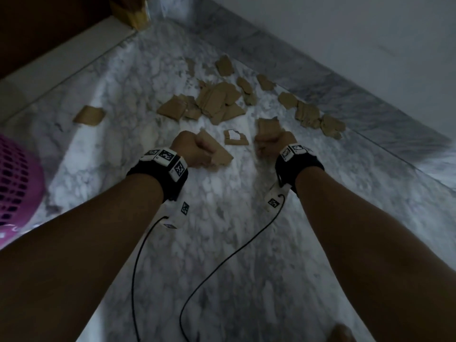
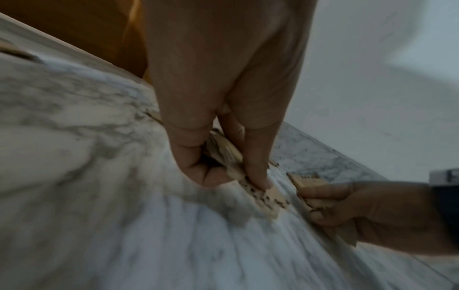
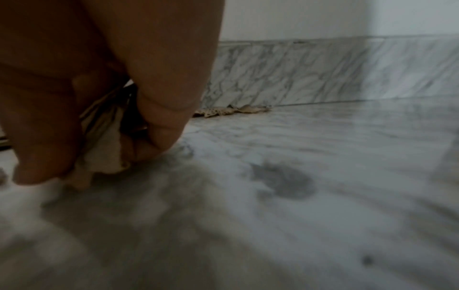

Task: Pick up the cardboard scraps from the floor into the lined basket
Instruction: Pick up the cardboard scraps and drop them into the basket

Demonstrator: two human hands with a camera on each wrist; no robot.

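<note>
Several brown cardboard scraps (image 1: 217,99) lie scattered on the marble floor ahead of me. My left hand (image 1: 197,151) grips a flat cardboard scrap (image 1: 219,154) low over the floor; in the left wrist view its fingers (image 2: 258,172) pinch the scrap (image 2: 263,194) by its edge. My right hand (image 1: 269,141) holds another scrap (image 1: 269,127) upright; the right wrist view shows crumpled cardboard (image 3: 104,151) curled inside the fingers. A small scrap with a white label (image 1: 235,137) lies between the hands. The pink basket (image 1: 17,183) stands at the far left edge.
A marble skirting (image 1: 320,77) and white wall run along the right, with scraps (image 1: 330,122) lying against it. A lone scrap (image 1: 90,115) lies left of the pile. A wooden frame (image 1: 134,13) stands in the far corner. Black cables (image 1: 138,262) trail from both wrists.
</note>
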